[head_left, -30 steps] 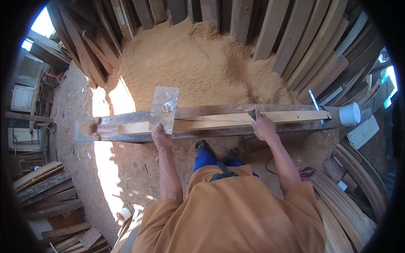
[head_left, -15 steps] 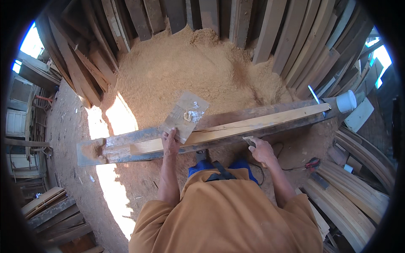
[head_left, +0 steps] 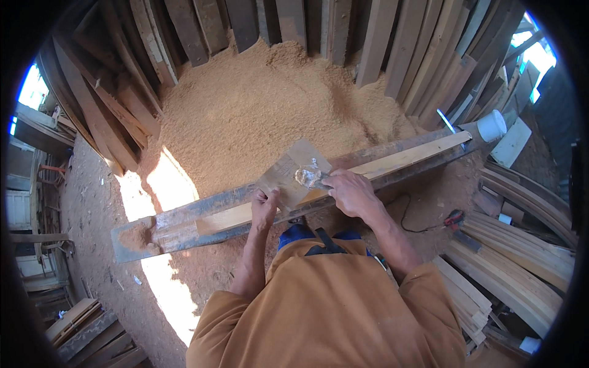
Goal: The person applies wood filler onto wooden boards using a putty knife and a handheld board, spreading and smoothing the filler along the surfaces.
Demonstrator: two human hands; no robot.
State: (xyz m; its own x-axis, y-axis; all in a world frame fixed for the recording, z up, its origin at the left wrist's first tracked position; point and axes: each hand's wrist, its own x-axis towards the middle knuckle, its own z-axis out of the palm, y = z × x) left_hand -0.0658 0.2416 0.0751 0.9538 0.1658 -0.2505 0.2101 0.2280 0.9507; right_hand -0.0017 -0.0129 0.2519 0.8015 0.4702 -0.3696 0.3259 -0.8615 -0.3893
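My left hand (head_left: 264, 210) pinches the lower left edge of a thin, flat, brownish board (head_left: 279, 176). A small mound of whitish paste (head_left: 307, 177) lies on the board's right part. My right hand (head_left: 352, 192) is closed round a small putty knife (head_left: 322, 183), mostly hidden by the fingers, its end at the paste. Below both hands a long pale wooden plank (head_left: 230, 218) with a dark crack rests lengthwise on a wider, worn bench board (head_left: 178, 246). The flat board covers part of the plank's middle.
A white bucket (head_left: 491, 126) stands at the bench's right end, sawdust (head_left: 140, 236) at its left end. Beyond lies a large sawdust heap (head_left: 245, 104), with timber (head_left: 375, 43) leaning behind. Stacked planks (head_left: 509, 264) and a red-and-black tool (head_left: 454, 218) with a cord are at the right.
My right hand has moved left and up from beside the plank, bringing the putty knife to the paste. The flat board has shifted slightly right in the picture as the view moved.
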